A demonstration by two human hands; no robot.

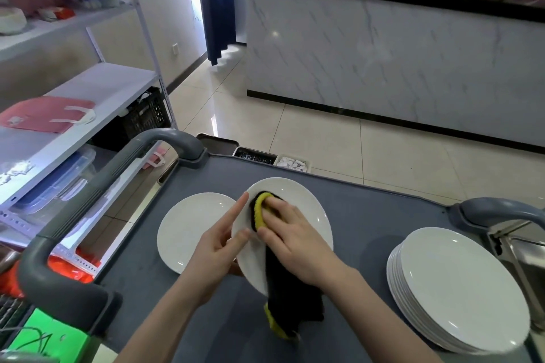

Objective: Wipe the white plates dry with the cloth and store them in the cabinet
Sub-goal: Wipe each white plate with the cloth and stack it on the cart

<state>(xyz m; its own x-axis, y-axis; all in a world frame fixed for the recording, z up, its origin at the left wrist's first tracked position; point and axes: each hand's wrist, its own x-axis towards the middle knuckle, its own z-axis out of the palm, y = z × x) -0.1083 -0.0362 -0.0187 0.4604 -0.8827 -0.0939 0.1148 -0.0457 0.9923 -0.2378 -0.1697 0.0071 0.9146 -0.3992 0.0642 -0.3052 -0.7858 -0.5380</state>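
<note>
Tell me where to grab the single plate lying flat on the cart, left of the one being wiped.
Take the single plate by its far-left rim, coming from the left. It lies flat on the cart top, and the left hand and the tilted held plate cover its right edge.

So the count: one white plate held up (298, 209), one single plate lying flat (188, 230), plus one stack of plates (460, 289), too tight to count exactly. One black-and-yellow cloth (290, 298). Two hands, left hand (218, 250) and right hand (295, 242). Two grey cart handles.
</note>
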